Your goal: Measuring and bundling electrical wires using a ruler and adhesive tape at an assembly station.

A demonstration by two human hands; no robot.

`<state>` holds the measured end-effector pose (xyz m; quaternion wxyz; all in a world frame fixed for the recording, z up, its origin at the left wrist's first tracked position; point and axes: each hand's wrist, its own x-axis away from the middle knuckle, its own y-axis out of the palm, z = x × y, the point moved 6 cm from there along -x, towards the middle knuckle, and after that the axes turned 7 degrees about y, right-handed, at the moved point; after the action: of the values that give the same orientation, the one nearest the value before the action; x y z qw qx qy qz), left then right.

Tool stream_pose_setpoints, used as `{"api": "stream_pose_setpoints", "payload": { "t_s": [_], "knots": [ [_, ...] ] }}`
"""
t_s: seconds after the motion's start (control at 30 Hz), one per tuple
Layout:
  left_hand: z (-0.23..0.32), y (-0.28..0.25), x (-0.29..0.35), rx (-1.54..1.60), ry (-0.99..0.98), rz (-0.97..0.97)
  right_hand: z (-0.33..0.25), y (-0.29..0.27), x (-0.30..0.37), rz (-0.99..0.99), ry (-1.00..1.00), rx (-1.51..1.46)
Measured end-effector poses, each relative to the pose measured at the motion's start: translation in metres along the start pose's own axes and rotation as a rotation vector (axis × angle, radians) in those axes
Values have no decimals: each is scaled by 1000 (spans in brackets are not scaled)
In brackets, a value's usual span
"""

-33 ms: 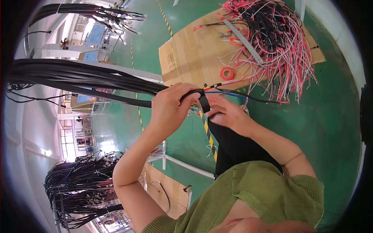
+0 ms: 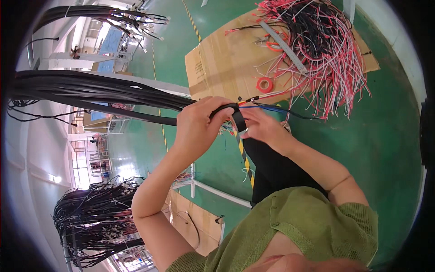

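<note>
My left hand [image 2: 199, 122] is closed around the end of a black cable [image 2: 149, 119], thumb pressed along its top. From that end stick out thin wires, among them a blue wire [image 2: 253, 107] and red, yellow and black ones, pointing right. Right beside the left thumb is a roll of black tape [image 2: 239, 121], seen nearly edge-on against the cable end. Curled fingers of my right hand [image 2: 269, 133] are at the roll's right side and lower edge; part of their grip is hidden behind it.
Many black cables [image 2: 104, 90] hang in from the left. On cardboard [image 2: 217, 63] lie red-and-white wires [image 2: 335, 77], a steel ruler [image 2: 283, 47], a red tape roll [image 2: 264, 85] and red-handled pliers [image 2: 274, 46]. More cable bundles [image 2: 95, 213] hang lower left, near a white frame [image 2: 217, 192].
My right hand's fingers have shifted slightly, closer round the tape roll's lower edge. The loose wire ends have swung a little. My left hand stays in place.
</note>
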<state>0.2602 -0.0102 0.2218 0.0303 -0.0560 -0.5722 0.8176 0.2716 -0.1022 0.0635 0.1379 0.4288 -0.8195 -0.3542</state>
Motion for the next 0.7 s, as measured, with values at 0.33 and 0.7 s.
{"api": "stream_pose_setpoints", "payload": {
  "t_s": [0.33,0.7],
  "knots": [
    [1,-6,20,-141,119,71,-70,-19,60,144,-249,838],
    [12,2,15,-364,494,-3,-98,-255,-100,671,-275,1496]
  ]
}}
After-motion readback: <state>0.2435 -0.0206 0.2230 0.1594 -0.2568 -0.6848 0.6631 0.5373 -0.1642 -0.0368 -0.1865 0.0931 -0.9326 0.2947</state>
